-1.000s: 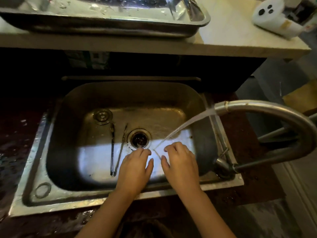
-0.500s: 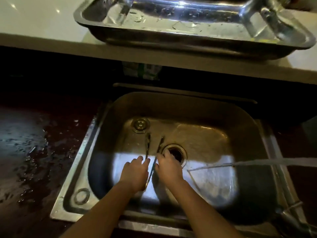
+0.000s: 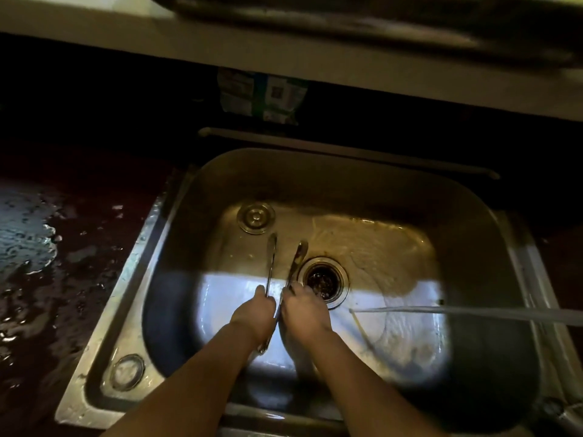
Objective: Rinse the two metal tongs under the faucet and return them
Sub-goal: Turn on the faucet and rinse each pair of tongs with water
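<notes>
Two slim, shiny metal tongs (image 3: 270, 263) in the sink (image 3: 473, 234); left hand (image 3: 254, 315) and right hand (image 3: 304, 310) fingers gripping them

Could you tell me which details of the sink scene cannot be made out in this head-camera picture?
- Faucet: cut off by the right edge; only its water stream shows.
- Tongs: their near ends are covered by the left hand and right hand, so the grip is unclear.
- Metal tray on the upper counter: blurred and cropped by the top edge.
- Packet under the counter: print is unreadable in shadow.
</notes>
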Demonstrator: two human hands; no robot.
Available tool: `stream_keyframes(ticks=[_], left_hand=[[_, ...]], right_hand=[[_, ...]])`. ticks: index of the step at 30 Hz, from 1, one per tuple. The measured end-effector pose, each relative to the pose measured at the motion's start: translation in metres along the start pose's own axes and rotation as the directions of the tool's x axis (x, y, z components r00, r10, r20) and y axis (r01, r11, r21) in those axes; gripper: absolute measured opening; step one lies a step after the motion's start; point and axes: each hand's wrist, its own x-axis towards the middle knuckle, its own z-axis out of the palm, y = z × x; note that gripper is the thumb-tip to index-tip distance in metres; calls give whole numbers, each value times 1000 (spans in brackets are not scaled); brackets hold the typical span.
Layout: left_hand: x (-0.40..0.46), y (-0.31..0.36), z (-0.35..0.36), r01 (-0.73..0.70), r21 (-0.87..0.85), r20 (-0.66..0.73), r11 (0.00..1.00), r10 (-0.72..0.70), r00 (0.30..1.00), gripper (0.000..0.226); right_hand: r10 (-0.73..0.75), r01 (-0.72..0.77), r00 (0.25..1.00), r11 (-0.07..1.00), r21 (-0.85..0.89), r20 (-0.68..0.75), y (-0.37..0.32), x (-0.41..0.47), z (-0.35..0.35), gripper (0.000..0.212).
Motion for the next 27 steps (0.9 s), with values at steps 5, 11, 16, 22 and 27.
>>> stream_keyframes(ticks=[5, 11, 16, 22, 27], left_hand=[[-10, 4, -5, -78, -221, -66, 972, 65, 996, 30], [-41, 20, -20, -362, -101, -238, 927, 330, 913, 56], [-67, 42, -36, -171, -832, -133, 528, 108, 985, 36], [-88, 74, -41, 38, -965, 90, 258, 192, 977, 12], [-101, 86, -39, 62, -979, 107, 195, 230, 967, 13]], right_hand=[[300, -172, 949, 742, 648, -92, 3, -3, -8, 35], [546, -290, 825, 187, 939, 146, 22, -10, -47, 8], [529, -169, 831, -55, 984, 172, 34, -51, -71, 11], [619, -172, 783, 116, 978, 64, 41, -90, -82, 23], [581, -198, 810, 137, 971, 83, 49, -114, -80, 25]])
